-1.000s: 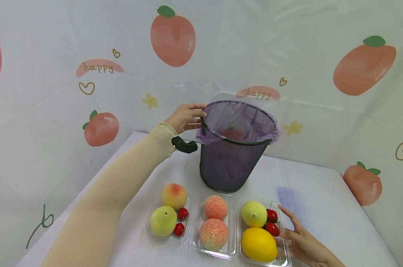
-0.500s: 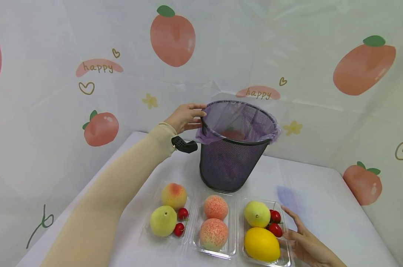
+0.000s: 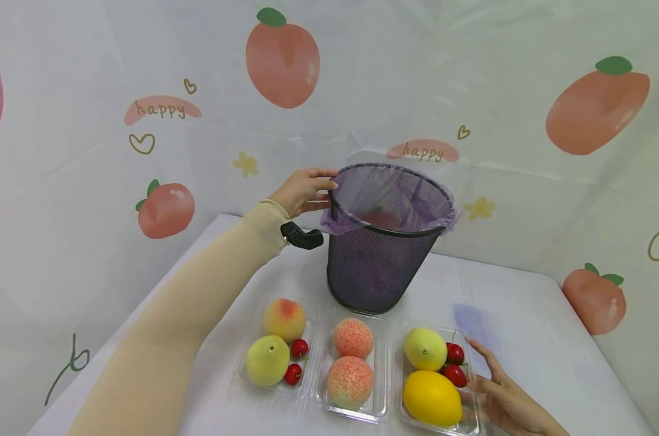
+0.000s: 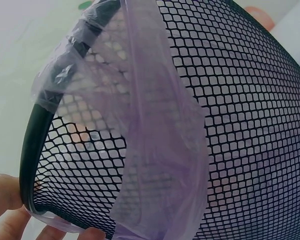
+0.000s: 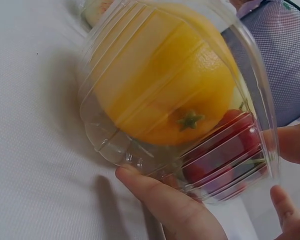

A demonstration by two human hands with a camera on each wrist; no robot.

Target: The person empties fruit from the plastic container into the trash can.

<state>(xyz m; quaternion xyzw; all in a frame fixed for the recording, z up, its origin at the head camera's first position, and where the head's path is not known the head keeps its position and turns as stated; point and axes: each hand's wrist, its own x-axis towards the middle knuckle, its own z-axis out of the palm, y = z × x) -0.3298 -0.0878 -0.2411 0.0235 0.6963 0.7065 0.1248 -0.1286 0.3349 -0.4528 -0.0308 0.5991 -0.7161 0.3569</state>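
Observation:
At the back my left hand (image 3: 302,192) holds the rim of a black mesh wastebasket (image 3: 370,272), thumb and fingers on either side of it. A purple bin liner (image 4: 160,150) is folded over that rim. At the front right, my right hand (image 3: 506,396) grips the side of a clear plastic container (image 3: 473,418). Inside lie a pale yellow-green fruit (image 3: 424,349), a larger yellow fruit (image 3: 432,398) with a green star-shaped stem end, and red cherries (image 5: 240,135). In the right wrist view, fingers (image 5: 165,200) lie along the container's underside.
Left of the held container, another clear container (image 3: 381,393) holds two speckled peaches (image 3: 350,381). Farther left, a third container (image 3: 248,387) carries a peach (image 3: 284,320), a yellow-green pear (image 3: 268,361) and two cherries (image 3: 293,374). A fruit-printed cloth (image 3: 329,133) hangs behind the white table (image 3: 526,327).
My right hand and the container in it have shifted slightly to the right, widening the gap to the peach container. The left hand and the wastebasket have stayed in place.

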